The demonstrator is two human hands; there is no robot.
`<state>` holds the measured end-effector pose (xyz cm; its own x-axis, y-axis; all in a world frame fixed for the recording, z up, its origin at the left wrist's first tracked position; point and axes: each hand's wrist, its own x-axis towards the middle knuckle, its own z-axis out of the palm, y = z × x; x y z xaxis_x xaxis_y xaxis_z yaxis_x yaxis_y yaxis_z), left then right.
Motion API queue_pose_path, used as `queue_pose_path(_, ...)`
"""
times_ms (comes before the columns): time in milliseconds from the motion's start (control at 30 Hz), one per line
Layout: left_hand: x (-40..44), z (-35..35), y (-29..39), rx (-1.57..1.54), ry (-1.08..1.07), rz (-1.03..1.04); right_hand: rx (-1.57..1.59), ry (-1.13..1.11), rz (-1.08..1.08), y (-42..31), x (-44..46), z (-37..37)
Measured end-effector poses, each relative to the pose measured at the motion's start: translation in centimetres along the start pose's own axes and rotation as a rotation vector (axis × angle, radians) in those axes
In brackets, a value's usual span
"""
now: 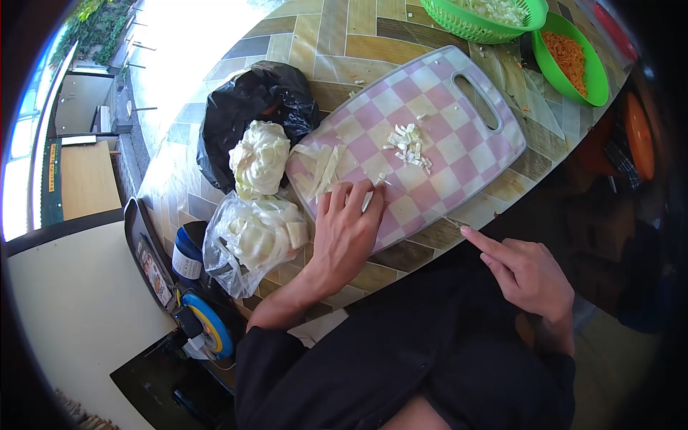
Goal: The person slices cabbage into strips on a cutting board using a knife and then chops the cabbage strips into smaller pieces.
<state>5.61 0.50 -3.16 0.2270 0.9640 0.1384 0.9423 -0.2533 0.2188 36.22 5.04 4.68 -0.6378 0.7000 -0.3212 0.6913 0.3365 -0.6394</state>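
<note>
A pink-and-white checkered cutting board (448,168) lies on the table before me. My left hand (345,233) rests on its near left part, fingers curled down over pale vegetable strips (326,168) that stick out beyond the knuckles. My right hand (529,276) is closed around a knife (453,223), the index finger stretched along it. The thin blade reaches across the board's near edge toward my left fingertips; the handle is hidden in the palm. Small white diced pieces (408,147) form a little heap mid-board.
Left of the board are a black plastic bag (229,136), a whitish leafy lump (259,159) and a clear bag of pale vegetables (254,233). At the back right stand a green basket (476,30) of white shreds and a green bowl (598,79) of orange shreds.
</note>
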Motion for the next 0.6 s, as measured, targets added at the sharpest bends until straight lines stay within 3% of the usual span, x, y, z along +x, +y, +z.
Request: queue_pose_path(600, -0.2, -1.2, 0.1, -0.040, -0.030, -0.030, -0.109, -0.028, 0.065, -0.8, -0.8, -0.2)
